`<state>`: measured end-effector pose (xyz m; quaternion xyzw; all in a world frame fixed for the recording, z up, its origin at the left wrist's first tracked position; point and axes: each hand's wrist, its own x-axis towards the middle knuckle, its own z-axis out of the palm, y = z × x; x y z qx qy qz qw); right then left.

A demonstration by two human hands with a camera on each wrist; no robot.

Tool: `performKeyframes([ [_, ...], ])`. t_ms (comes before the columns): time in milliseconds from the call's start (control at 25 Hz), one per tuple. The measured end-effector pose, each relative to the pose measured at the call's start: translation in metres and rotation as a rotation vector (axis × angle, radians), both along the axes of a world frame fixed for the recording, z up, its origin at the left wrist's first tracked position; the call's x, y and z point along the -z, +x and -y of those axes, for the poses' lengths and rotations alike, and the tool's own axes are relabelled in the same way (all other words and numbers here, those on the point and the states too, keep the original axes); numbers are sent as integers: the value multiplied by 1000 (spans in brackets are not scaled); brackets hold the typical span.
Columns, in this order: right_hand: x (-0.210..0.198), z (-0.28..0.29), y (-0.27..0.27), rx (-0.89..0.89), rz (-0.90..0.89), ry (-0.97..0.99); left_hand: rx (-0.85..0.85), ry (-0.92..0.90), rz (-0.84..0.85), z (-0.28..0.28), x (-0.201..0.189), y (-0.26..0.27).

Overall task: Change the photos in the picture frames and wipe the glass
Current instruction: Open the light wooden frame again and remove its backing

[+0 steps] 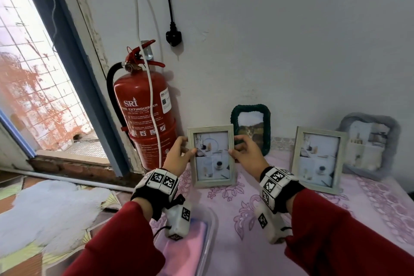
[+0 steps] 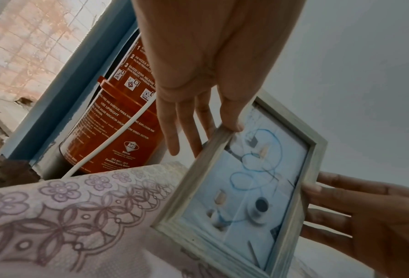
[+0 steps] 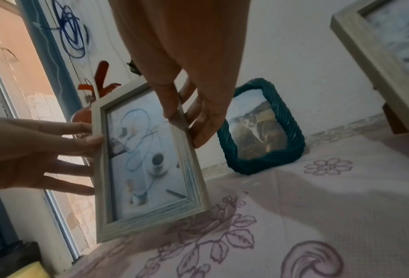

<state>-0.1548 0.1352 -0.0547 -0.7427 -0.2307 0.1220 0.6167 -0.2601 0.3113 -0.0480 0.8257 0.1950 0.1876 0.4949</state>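
A pale wooden frame (image 1: 212, 156) stands upright on the floral tablecloth (image 1: 246, 219), just right of the red fire extinguisher (image 1: 143, 107). The left hand (image 1: 177, 154) pinches its left edge, thumb on the front and fingers behind; the right hand (image 1: 248, 154) pinches the right edge likewise. A green woven frame (image 1: 251, 129) leans on the wall behind it, farther from the extinguisher.

So the held frame (image 1: 211, 155) is sitting just right of the fire extinguisher (image 1: 143, 114), with another frame (image 1: 251, 127) leaning behind it and two more (image 1: 318, 159) (image 1: 367, 145) standing further right.
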Motion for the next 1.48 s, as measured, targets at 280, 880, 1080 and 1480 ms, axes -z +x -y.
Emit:
performKeyframes([
  [280,-23,52,-43,-87,-19,188,148,-102,180,44,-15,-31],
  [880,6,158,-114,47,-310,446,202,-176,187,154,15,-66],
  [1080,19,182,-128,177,-402,561,94,157,251,191,27,-72],
  [1480,23,208,-139,143,-310,484,431,-135,273,277,30,-87],
])
